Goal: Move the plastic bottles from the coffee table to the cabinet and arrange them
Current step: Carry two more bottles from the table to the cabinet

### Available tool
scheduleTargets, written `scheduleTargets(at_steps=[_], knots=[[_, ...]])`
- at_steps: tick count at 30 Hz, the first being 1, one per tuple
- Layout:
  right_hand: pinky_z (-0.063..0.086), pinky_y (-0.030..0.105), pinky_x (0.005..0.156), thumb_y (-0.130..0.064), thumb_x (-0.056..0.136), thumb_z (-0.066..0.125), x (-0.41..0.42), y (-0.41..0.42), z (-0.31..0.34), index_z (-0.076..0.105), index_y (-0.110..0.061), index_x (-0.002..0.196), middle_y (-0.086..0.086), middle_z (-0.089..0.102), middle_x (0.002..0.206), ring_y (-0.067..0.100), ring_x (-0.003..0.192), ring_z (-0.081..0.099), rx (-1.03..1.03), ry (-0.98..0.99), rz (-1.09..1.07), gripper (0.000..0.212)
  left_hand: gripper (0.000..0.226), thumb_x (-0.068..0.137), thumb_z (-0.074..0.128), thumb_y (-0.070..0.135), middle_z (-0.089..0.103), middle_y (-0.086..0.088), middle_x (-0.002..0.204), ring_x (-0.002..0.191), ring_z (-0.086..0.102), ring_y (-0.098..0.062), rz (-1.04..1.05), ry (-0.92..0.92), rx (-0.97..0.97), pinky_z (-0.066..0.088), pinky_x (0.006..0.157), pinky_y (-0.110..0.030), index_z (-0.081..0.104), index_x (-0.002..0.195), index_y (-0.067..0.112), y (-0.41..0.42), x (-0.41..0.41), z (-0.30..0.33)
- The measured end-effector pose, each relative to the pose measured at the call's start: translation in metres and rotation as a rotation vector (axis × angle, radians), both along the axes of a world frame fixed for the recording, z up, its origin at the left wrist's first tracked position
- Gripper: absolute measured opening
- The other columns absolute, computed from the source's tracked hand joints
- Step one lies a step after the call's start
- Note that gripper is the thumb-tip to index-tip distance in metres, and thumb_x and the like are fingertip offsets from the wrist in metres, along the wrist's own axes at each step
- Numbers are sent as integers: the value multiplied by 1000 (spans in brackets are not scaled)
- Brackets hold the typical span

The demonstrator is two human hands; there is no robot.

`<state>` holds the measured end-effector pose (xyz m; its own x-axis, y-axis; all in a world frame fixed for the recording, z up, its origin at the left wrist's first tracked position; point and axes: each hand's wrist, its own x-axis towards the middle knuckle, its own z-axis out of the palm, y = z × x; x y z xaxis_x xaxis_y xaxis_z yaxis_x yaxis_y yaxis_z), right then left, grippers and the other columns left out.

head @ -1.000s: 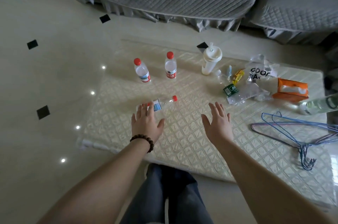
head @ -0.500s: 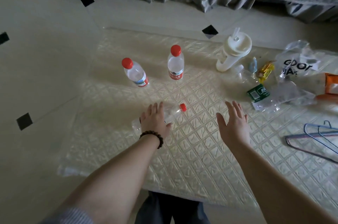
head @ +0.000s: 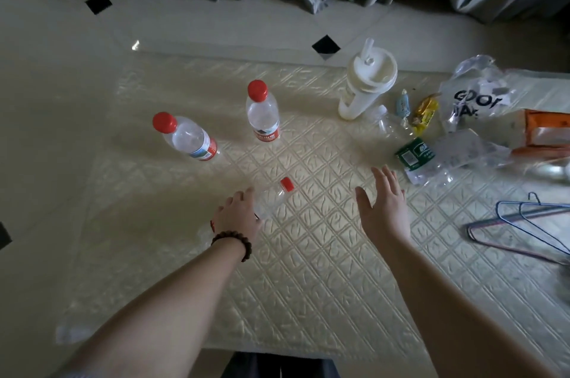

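Clear plastic, red-capped, the lying bottle (head: pixel 274 200) rests on the quilted bench (head: pixel 308 269) beneath the left grip (head: pixel 239 215), whose fingers curl over its middle; whether they have closed on it cannot be told. Its cap points away to the right. The right grip (head: pixel 384 211) hovers alongside, spread and empty. Two upright bottles (head: pixel 263 112) stand farther back.

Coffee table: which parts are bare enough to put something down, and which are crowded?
Bare: the near strip of the coffee table between the forearms, and the middle between the upright bottle and the white tumbler. Crowded: the far right, with the plastic bag, wrappers and wire hangers.
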<state>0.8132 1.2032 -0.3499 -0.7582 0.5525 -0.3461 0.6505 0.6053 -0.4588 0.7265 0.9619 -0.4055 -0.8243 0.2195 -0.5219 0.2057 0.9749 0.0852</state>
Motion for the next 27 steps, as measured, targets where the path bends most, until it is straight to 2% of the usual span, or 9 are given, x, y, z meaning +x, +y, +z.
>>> scheduleTargets(at_steps=[5, 8, 11, 16, 18, 21, 23, 27], knots=[[16, 43, 120, -37, 96, 47, -11, 43, -3, 29, -16, 148, 4, 20, 159, 19, 148, 10, 72, 31, 19, 58, 66, 74, 74, 33, 57, -10, 115, 104, 56, -32, 68, 86, 239, 50, 76, -43, 44, 129, 13, 41, -1, 23], [10, 41, 121, -38, 95, 49, -27, 76, -14, 27, -18, 148, 3, 17, 160, 18, 148, 7, 116, 10, 44, 61, 69, 74, 75, 36, 56, -12, 116, 103, 57, -34, 117, 131, 345, 49, 73, -43, 43, 128, 9, 72, -3, 32], [3, 42, 121, -41, 93, 52, -46, 109, -31, 17, -23, 151, 0, 5, 162, 16, 148, -2, 179, -50, 99, 70, 70, 75, 74, 39, 55, -10, 118, 104, 56, -31, 165, 161, 415, 46, 71, -39, 42, 129, 8, 98, -4, 31], [-3, 43, 120, -39, 89, 60, -64, 138, -59, -2, -27, 152, 0, -10, 161, 21, 148, -11, 160, -172, 120, 89, 63, 71, 76, 39, 58, -10, 107, 93, 59, -31, 200, 203, 480, 42, 65, -35, 47, 116, 7, 114, -2, 18], [4, 44, 121, -37, 88, 62, -67, 140, -68, -4, -27, 152, 2, -6, 161, 24, 148, -3, 128, -217, 75, 93, 62, 71, 76, 39, 58, -9, 106, 93, 58, -30, 212, 207, 488, 40, 65, -33, 47, 116, 7, 114, 1, 13], [28, 46, 113, -30, 90, 60, -66, 138, -75, -1, -27, 152, 11, 25, 154, 31, 139, 26, 142, -229, -10, 87, 67, 70, 78, 36, 58, -11, 110, 96, 58, -31, 227, 206, 498, 44, 70, -37, 47, 121, 7, 111, 5, 10], [38, 48, 104, -24, 90, 58, -65, 136, -75, 3, -26, 152, 14, 37, 144, 33, 130, 36, 132, -217, -58, 83, 70, 70, 79, 35, 57, -11, 112, 99, 57, -31, 230, 196, 495, 46, 73, -40, 46, 124, 7, 111, 7, 11], [39, 49, 104, -22, 88, 62, -55, 128, -65, 4, -25, 151, 15, 39, 141, 34, 129, 37, 67, -209, -69, 86, 68, 70, 79, 35, 58, -10, 111, 97, 58, -31, 244, 203, 500, 45, 68, -38, 47, 123, 7, 114, 11, 24]])
